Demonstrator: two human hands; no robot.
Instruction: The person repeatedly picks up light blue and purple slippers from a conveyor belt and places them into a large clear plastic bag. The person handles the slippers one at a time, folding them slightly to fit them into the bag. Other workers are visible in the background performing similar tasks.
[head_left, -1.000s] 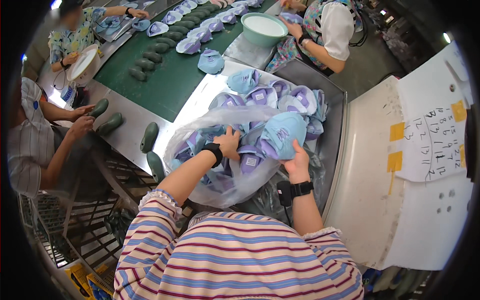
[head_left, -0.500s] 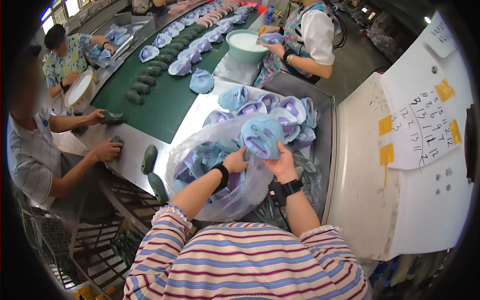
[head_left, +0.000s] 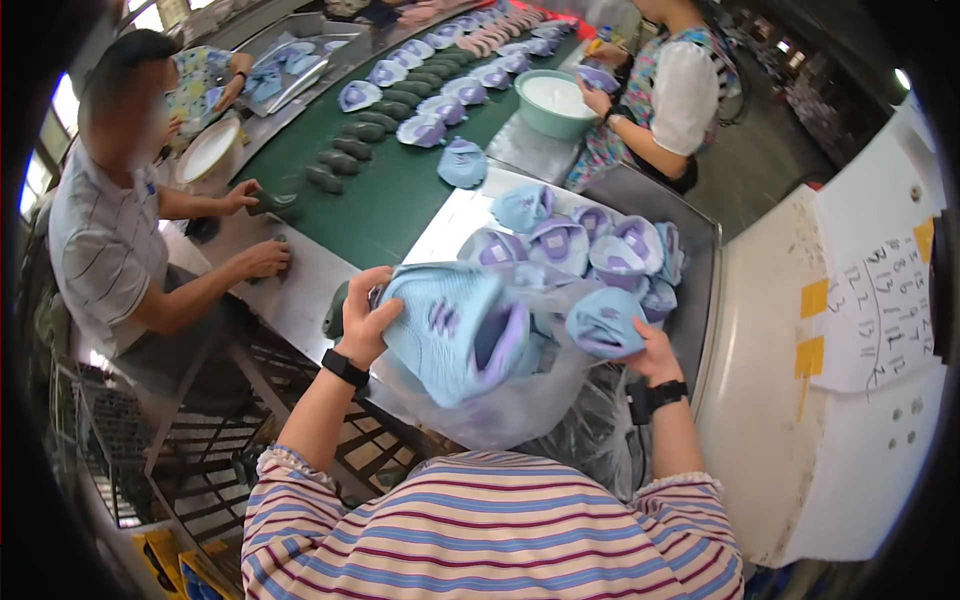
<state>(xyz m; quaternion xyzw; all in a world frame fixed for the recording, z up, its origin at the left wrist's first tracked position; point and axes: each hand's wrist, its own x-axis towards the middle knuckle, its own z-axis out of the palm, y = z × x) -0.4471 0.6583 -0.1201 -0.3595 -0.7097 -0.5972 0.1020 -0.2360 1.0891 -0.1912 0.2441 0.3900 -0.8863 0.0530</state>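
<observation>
My left hand [head_left: 366, 318] grips a light blue shoe upper [head_left: 435, 335], raised close to me, its purple-lined opening turned to the right. In my right hand [head_left: 655, 358] is a smaller-looking folded blue shoe upper [head_left: 603, 324], pinched at its lower right edge. Below and between the two lies a clear plastic bag [head_left: 480, 418], its contents mostly hidden by the raised upper. Beyond my hands, several blue and purple uppers [head_left: 558, 244] are heaped on the metal tray, some with white edges showing.
A green conveyor belt [head_left: 400, 200] carries rows of dark green shoe lasts [head_left: 350, 148] and uppers. At left a co-worker [head_left: 110, 220] handles lasts. Another co-worker [head_left: 665, 100] stands beside a basin of white liquid [head_left: 555, 95]. A white panel [head_left: 760, 370] rises at my right.
My hands have moved apart. The left has come out of the bag area with an upper and lifted it; the right has moved right, still holding its own. The whole view has shifted.
</observation>
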